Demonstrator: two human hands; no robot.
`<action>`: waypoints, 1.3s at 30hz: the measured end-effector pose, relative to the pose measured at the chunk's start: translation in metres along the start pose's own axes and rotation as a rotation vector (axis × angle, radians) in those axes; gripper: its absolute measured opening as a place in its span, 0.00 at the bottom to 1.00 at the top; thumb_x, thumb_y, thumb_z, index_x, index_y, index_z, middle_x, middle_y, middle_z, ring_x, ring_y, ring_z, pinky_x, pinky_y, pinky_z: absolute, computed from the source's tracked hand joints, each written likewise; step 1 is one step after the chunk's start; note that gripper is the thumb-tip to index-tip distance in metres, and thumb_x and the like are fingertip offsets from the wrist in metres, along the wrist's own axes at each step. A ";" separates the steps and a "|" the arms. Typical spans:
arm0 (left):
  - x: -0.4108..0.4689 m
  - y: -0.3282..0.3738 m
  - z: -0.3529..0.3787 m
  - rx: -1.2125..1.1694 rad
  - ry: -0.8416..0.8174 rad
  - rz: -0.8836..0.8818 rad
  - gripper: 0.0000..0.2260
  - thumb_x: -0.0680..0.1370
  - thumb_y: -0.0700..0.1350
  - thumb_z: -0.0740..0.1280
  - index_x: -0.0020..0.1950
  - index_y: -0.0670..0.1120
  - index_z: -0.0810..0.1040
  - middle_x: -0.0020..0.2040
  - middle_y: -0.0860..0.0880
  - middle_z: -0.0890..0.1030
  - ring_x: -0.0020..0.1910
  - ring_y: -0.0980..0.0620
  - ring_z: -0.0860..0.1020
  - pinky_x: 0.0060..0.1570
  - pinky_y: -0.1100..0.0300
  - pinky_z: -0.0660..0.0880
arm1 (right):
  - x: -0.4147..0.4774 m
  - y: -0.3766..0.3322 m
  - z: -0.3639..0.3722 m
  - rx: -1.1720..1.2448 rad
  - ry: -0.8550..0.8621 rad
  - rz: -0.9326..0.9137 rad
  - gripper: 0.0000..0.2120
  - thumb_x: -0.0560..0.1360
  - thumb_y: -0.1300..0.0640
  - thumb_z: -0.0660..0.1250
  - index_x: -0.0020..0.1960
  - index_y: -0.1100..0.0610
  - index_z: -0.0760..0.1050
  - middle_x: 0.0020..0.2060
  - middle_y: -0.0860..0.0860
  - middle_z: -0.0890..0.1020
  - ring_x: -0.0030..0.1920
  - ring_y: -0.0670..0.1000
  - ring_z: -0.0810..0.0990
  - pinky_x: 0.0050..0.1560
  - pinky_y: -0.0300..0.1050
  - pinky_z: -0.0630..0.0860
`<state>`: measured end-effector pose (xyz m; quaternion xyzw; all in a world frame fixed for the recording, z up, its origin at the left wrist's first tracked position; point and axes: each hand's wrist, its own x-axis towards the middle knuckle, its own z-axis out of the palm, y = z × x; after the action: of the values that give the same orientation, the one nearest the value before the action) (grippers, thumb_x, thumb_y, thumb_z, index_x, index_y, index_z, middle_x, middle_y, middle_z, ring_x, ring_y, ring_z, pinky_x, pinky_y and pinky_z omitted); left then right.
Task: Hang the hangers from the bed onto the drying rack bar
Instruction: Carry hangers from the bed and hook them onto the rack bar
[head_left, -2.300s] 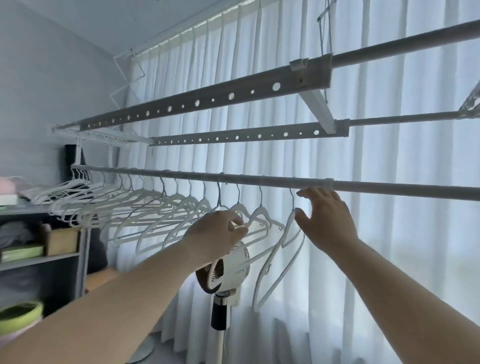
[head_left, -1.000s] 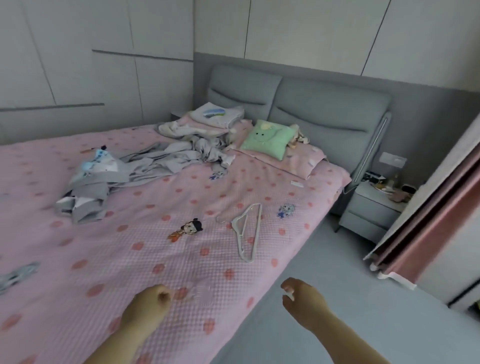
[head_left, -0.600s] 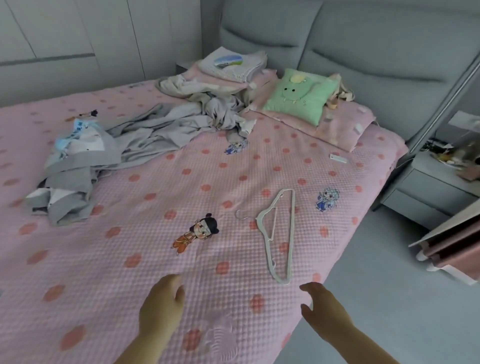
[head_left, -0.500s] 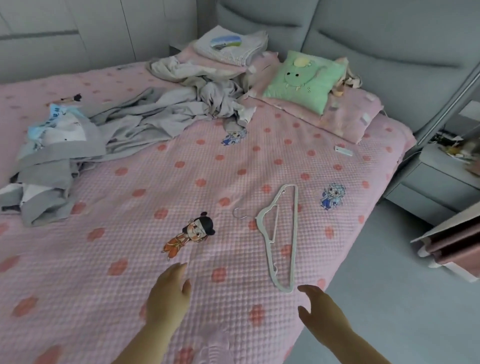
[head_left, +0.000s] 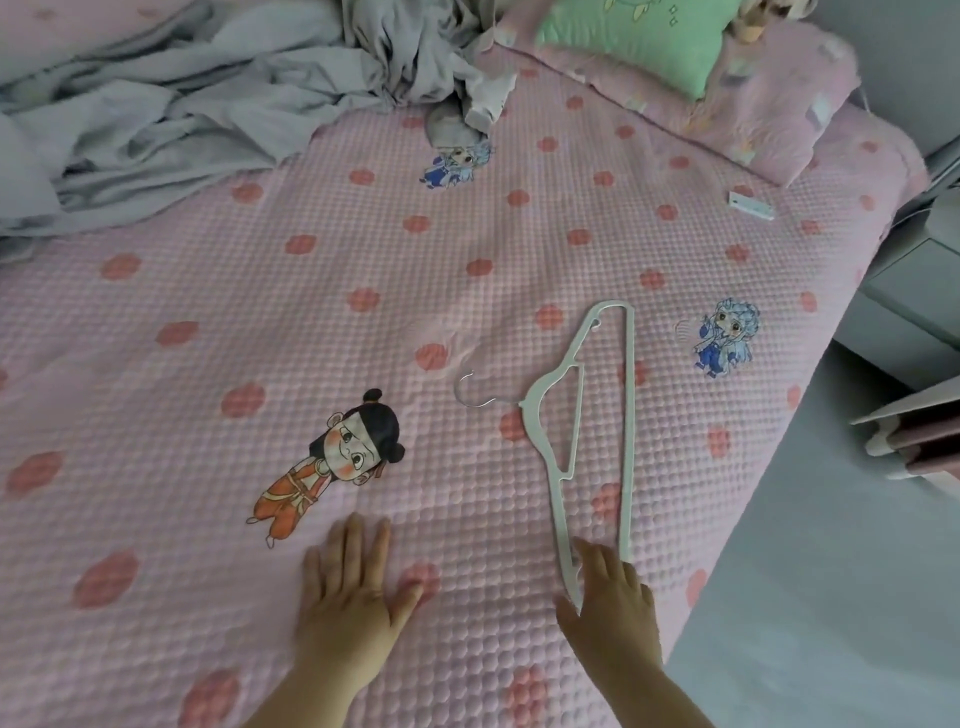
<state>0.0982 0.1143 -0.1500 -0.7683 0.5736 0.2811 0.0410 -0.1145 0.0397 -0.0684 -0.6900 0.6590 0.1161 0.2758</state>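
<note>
Bed filled most of the view, and the hanger lay flat on its cover. It sat on the nightstand-side half, w/ nothing on top of it, so it was easy to reach from the bed's foot. It was the only hanger in view, prob. the last or one of the last to fetch. The rack bar was out of view.

Floor ran along the hanger's right, past the bed edge. A grey clothes heap lay well beyond the hanger, up and to the left, apart from it, so no snag there. Pillow and green cushion were far past the hanger's top end. Nightstand stood off to its right, beyond the edge.

Left hand lay flat on the cover to the hanger's left and near its low end. Its grip was wide, w/ fingers straight and holding nothing. It prob. braced the lean forward.

Right hand covered the hanger's near corner. Fingers were stretched over the frame and the thumb was out to the side, so the grip hadn't closed yet. Judged as reaching, approx. at contact, w/ the pinch still to come.

Hook pointed left, away from the right hand, so the hanger would need turning before hanging. A small white tag lay up and right of the hanger, well apart.
</note>
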 end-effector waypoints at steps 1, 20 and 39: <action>0.000 -0.002 0.002 -0.011 0.031 0.038 0.31 0.78 0.63 0.39 0.75 0.46 0.52 0.71 0.38 0.64 0.76 0.49 0.40 0.72 0.53 0.36 | 0.003 -0.001 0.002 -0.011 0.026 0.009 0.25 0.78 0.46 0.56 0.72 0.49 0.55 0.68 0.44 0.64 0.69 0.46 0.64 0.70 0.41 0.59; -0.032 0.071 -0.093 -0.346 -0.197 -0.037 0.18 0.80 0.46 0.57 0.67 0.38 0.68 0.67 0.42 0.72 0.65 0.47 0.72 0.63 0.56 0.68 | -0.084 0.028 -0.127 0.638 0.400 0.130 0.11 0.76 0.63 0.57 0.50 0.56 0.77 0.19 0.47 0.69 0.25 0.47 0.65 0.27 0.39 0.62; -0.426 0.461 -0.174 -0.972 -0.578 0.762 0.14 0.80 0.50 0.57 0.38 0.47 0.72 0.36 0.47 0.76 0.35 0.51 0.76 0.39 0.60 0.68 | -0.518 0.201 -0.163 0.755 1.039 0.307 0.09 0.79 0.57 0.55 0.43 0.50 0.71 0.28 0.45 0.68 0.32 0.47 0.68 0.37 0.41 0.65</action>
<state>-0.3305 0.2564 0.3191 -0.3379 0.5787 0.6957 -0.2588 -0.3974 0.3945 0.2909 -0.4106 0.7927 -0.4329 0.1252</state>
